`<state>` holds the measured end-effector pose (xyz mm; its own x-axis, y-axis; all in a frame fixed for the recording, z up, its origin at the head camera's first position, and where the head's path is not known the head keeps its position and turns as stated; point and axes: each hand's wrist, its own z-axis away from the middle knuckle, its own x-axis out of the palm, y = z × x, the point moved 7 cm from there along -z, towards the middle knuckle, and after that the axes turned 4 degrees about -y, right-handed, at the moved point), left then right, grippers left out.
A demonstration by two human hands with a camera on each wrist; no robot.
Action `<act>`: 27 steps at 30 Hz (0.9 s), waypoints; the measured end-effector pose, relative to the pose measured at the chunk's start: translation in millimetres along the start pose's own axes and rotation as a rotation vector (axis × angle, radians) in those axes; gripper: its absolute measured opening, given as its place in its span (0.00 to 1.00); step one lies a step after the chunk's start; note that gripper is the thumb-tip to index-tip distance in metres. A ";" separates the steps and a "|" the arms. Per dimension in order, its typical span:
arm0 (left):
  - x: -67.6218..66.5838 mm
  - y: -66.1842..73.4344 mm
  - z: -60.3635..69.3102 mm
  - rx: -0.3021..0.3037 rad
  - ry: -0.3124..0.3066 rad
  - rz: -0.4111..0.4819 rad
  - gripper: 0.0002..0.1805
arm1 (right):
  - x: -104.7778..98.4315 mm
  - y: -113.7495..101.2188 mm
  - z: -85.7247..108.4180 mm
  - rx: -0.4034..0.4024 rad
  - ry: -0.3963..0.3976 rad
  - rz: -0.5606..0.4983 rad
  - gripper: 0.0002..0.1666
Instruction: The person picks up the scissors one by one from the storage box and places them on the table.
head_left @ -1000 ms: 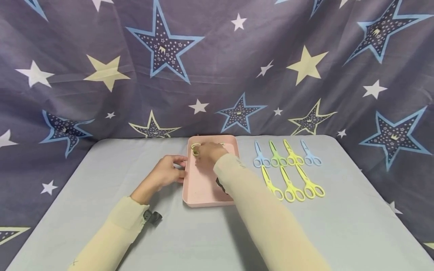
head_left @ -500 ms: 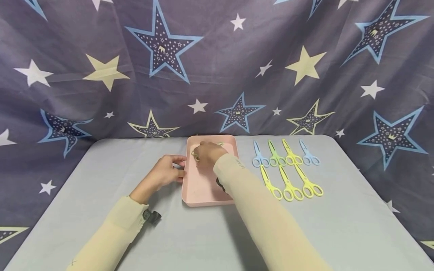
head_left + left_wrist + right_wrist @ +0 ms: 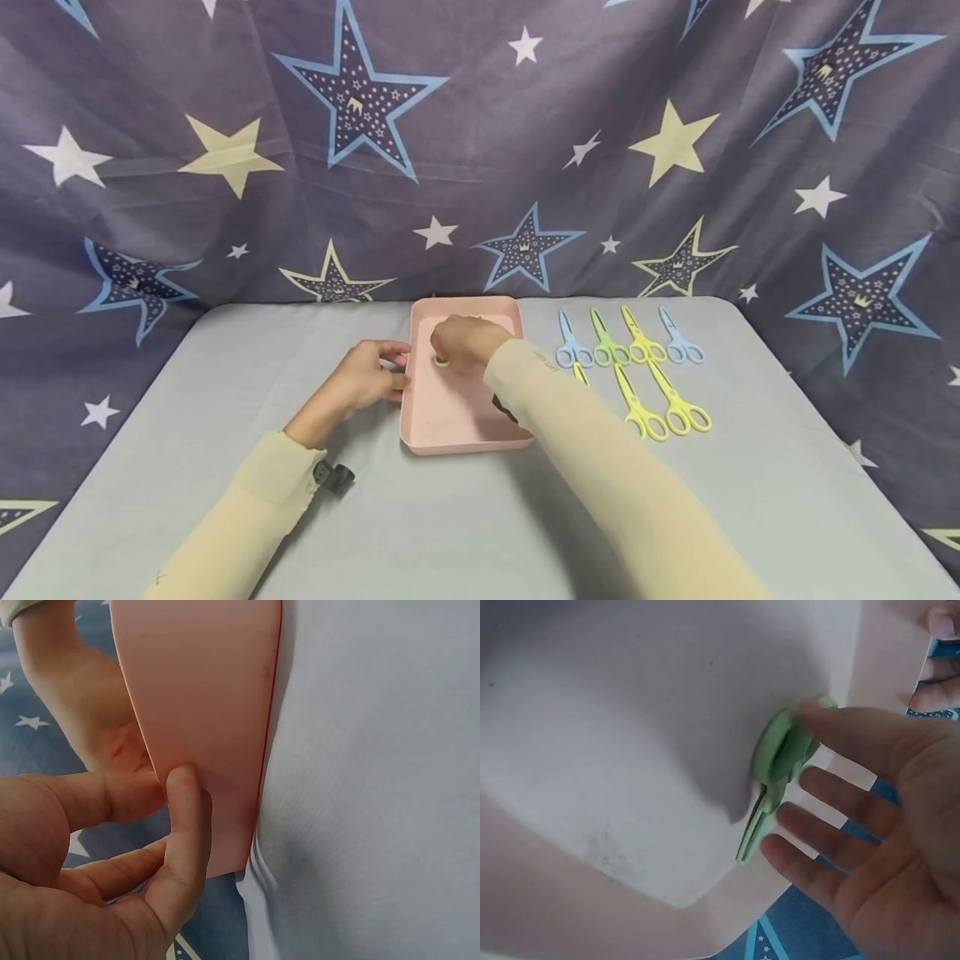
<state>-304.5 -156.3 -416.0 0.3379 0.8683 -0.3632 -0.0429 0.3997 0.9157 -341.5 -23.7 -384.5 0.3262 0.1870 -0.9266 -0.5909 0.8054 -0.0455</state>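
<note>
In the head view, my left hand [image 3: 367, 372] holds the left side of the pink tray [image 3: 465, 447]. The left wrist view has my left fingers against the tray's outer wall [image 3: 202, 697] and rim. My right hand [image 3: 468, 342] is inside the tray near its far end. It pinches a pair of green scissors [image 3: 776, 746] by the handle in the right wrist view, while its lower fingers are spread out beside the blade. The scissors stand tilted over the tray floor. From the head view, most of them lie hidden under the hand.
Several scissors lie in two rows to the right of the tray. Blue scissors [image 3: 573, 342], green scissors [image 3: 611, 343] and another blue pair [image 3: 681, 343] are in the far row. Yellow scissors [image 3: 641, 408] are nearer. A star-patterned cloth [image 3: 525, 150] hangs behind the table.
My right hand has shifted slightly to the right within the tray, and the scissors' handle now shows lower, beneath the hand. The left hand keeps its place at the tray's side.
</note>
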 end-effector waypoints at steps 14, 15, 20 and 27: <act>0.4 0.6 1.5 -0.012 -0.005 0.009 0.33 | 6.2 -1.3 -4.5 0.061 0.047 -0.002 0.08; 0.4 0.5 1.3 -0.013 -0.004 0.007 0.33 | 7.0 -1.3 -4.7 0.044 0.040 0.011 0.07; -0.4 0.8 -0.1 -0.004 0.003 -0.015 0.32 | 8.2 -0.2 0.1 0.010 0.022 0.060 0.02; 0.1 0.7 0.9 -0.011 -0.001 -0.019 0.32 | 7.5 2.0 10.8 0.008 0.012 0.057 0.04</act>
<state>-303.7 -156.2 -415.2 0.3393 0.8604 -0.3803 -0.0466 0.4192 0.9067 -332.3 -14.6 -387.5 0.2830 0.2261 -0.9321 -0.6025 0.7981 0.0107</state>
